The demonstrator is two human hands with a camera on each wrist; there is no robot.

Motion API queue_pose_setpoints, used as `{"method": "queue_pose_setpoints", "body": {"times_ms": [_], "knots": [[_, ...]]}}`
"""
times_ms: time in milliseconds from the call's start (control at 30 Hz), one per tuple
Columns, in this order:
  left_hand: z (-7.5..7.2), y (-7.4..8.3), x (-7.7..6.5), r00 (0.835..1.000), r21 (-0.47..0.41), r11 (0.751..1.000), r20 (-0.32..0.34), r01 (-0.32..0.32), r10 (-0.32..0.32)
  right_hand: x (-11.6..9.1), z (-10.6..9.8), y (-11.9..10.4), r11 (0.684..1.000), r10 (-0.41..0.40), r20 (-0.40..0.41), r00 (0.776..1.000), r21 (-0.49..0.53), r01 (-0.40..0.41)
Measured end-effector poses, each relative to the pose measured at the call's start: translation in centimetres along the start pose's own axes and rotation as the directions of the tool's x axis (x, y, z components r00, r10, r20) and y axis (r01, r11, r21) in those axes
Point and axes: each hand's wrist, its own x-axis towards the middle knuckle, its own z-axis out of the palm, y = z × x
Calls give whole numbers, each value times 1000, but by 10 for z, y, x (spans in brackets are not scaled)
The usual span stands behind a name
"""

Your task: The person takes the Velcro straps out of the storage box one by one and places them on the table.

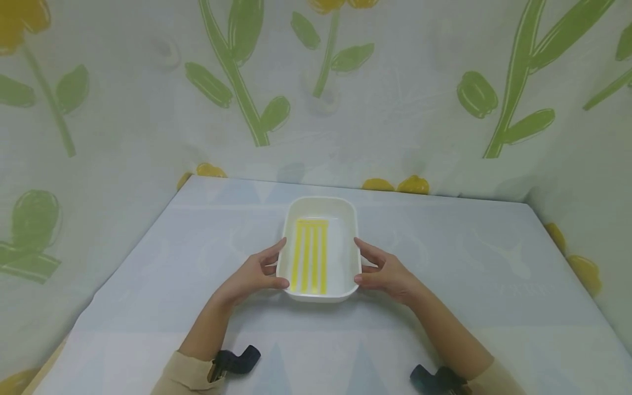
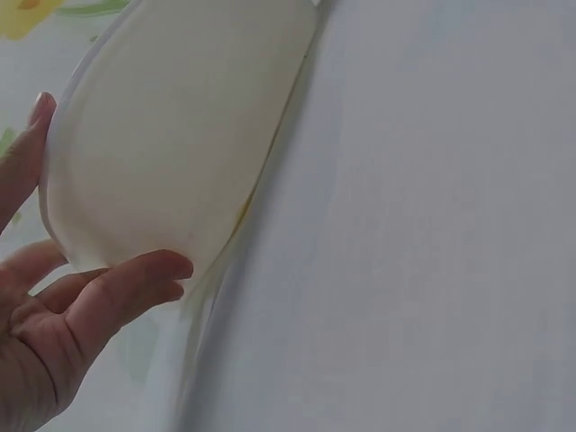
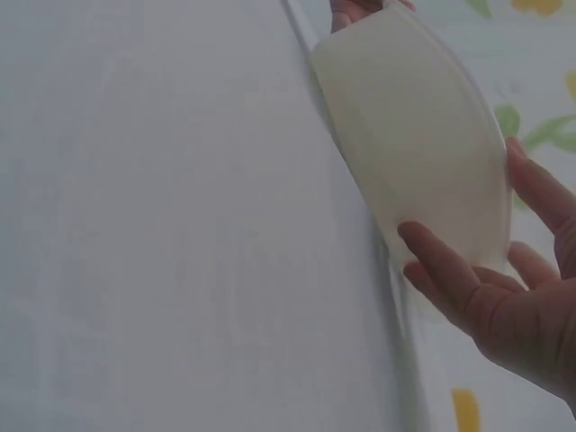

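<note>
The step in hand seems to be steadying or carrying the white tray (image 1: 342,255) mid-table (image 1: 163,307), and the next move calls for even support. The left hand (image 1: 253,278) grips its left side between spread thumb and fingers, yellow strips (image 1: 315,258) show inside, and the right hand (image 1: 391,276) grasps the right side likewise.

A smooth, cream-white tray (image 2: 180,126) with a curved edge is gripped at its lower left by the left hand (image 2: 72,324). A pale, flat worktop (image 2: 414,225) is seen at right, a white flower-printed backdrop (image 2: 54,54) at upper left.
</note>
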Motion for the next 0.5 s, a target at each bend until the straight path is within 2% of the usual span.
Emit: {"method": "queue_pose_setpoints", "body": {"times_ms": [200, 300, 500], "knots": [[11, -1, 6, 1000, 51, 999, -4, -20, 21, -6, -10, -1, 1000, 31, -44, 999, -3, -31], [15, -1, 7, 999, 71, 997, -5, -31, 32, -8, -14, -1, 1000, 29, -26, 999, 10, -28], [23, 1, 12, 997, 72, 995, 42, -65, 62, -15, -22, 2, 999, 36, -15, 999, 16, -36]]}}
